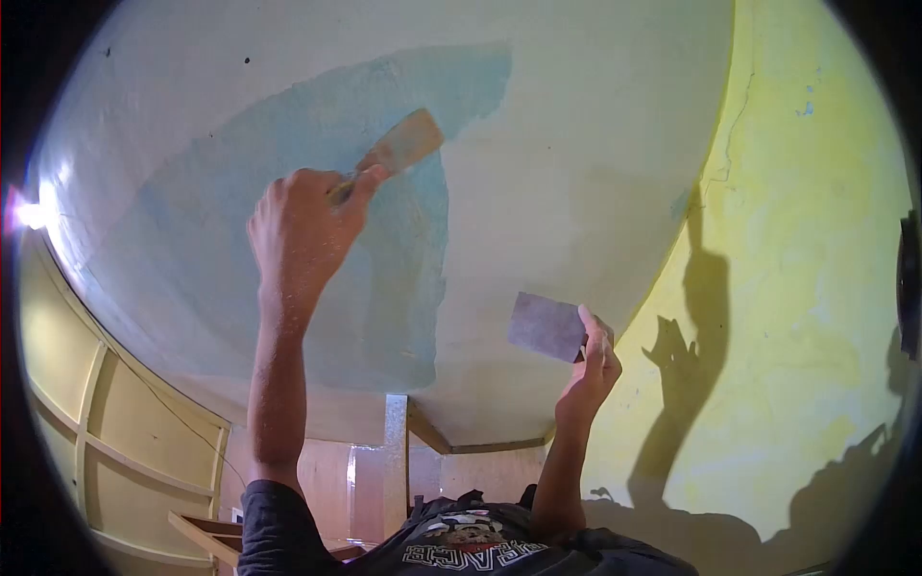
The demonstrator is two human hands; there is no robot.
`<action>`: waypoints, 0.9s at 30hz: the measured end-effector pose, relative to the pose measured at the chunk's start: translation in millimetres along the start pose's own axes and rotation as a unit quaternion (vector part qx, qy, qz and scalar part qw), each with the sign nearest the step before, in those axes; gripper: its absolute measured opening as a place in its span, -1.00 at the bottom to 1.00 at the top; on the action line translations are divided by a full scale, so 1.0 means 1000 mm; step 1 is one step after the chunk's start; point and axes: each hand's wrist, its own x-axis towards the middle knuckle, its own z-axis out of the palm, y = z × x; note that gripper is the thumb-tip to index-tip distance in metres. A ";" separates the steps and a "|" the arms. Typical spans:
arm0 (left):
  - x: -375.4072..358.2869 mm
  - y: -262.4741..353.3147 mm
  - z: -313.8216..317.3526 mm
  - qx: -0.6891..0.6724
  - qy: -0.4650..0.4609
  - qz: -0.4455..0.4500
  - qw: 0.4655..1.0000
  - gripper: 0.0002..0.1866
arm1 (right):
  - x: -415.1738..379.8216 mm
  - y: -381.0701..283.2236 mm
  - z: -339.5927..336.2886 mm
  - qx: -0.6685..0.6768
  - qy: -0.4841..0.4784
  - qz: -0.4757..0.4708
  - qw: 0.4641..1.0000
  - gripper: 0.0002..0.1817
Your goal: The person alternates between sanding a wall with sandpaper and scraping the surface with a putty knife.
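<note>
Raised to the pale ceiling [595, 115], my left hand [312, 211] is closed round the handle of a scraper [408, 142], whose flat, slightly blurred blade points up and right. The blade lies over a blue-green patch [288, 250] on the ceiling. Lower and to the right, my right hand [594, 370] grips a grey rectangular plate [546, 326] by its right edge, fingers pressed on it. The two hands are well apart.
A yellow wall [807, 288] with a thin crack and shadows stands at the right. At the lower left is a framed panel wall [144, 432] with a hanging wire. A bright light [34, 215] shines at the far left. A post [396, 461] stands at bottom centre.
</note>
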 end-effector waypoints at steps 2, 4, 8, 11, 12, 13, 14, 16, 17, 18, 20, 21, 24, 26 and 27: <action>-0.005 0.008 -0.009 0.006 -0.016 -0.002 1.000 -0.40 | 0.000 -0.003 0.002 -0.006 -0.006 0.004 1.000 -0.44; -0.005 0.007 -0.017 0.013 -0.016 -0.022 1.000 -0.40 | 0.002 -0.004 0.004 0.006 0.000 0.021 1.000 -0.46; -0.003 0.016 -0.013 0.012 -0.021 -0.013 1.000 -0.43 | 0.002 -0.010 0.004 -0.013 0.006 0.010 1.000 -0.47; -0.006 -0.001 -0.009 -0.012 0.044 0.028 0.999 -0.45 | 0.004 -0.008 0.006 -0.007 0.013 0.020 1.000 -0.47; -0.005 -0.002 -0.007 -0.016 0.031 0.010 0.999 -0.44 | 0.005 -0.005 0.005 -0.004 0.013 0.013 1.000 -0.47; -0.003 -0.001 -0.005 -0.020 0.019 -0.007 1.000 -0.44 | 0.005 -0.002 0.003 -0.001 0.014 0.008 1.000 -0.48; -0.006 0.004 -0.001 0.003 0.015 -0.001 1.000 -0.44 | 0.003 -0.001 0.001 0.002 0.013 0.004 1.000 -0.48; -0.008 0.010 -0.008 0.003 -0.005 -0.010 1.000 -0.44 | 0.003 -0.007 0.003 -0.004 0.002 0.008 1.000 -0.48; -0.008 0.011 -0.012 0.003 -0.013 -0.015 1.000 -0.45 | 0.004 -0.009 0.005 -0.005 -0.005 0.007 1.000 -0.48; -0.008 0.006 -0.014 0.008 0.007 -0.003 1.000 -0.46 | 0.004 -0.005 0.004 0.015 -0.002 0.013 1.000 -0.47; -0.009 0.003 -0.003 0.007 0.021 0.011 1.000 -0.48 | 0.004 -0.004 0.001 -0.003 0.001 -0.001 1.000 -0.47; -0.009 0.003 0.000 0.008 0.027 0.020 0.999 -0.49 | 0.004 -0.004 0.001 -0.010 0.003 -0.007 1.000 -0.47; -0.010 0.006 -0.010 0.006 -0.004 0.001 1.000 -0.51 | 0.004 -0.005 0.001 0.005 0.005 0.025 1.000 -0.47; -0.010 0.001 -0.011 0.006 0.005 -0.006 1.000 -0.50 | 0.005 -0.003 0.003 0.007 0.003 0.022 1.000 -0.47; -0.009 -0.001 -0.005 0.010 0.017 -0.008 1.000 -0.49 | 0.003 -0.002 0.004 0.006 0.006 0.013 1.000 -0.47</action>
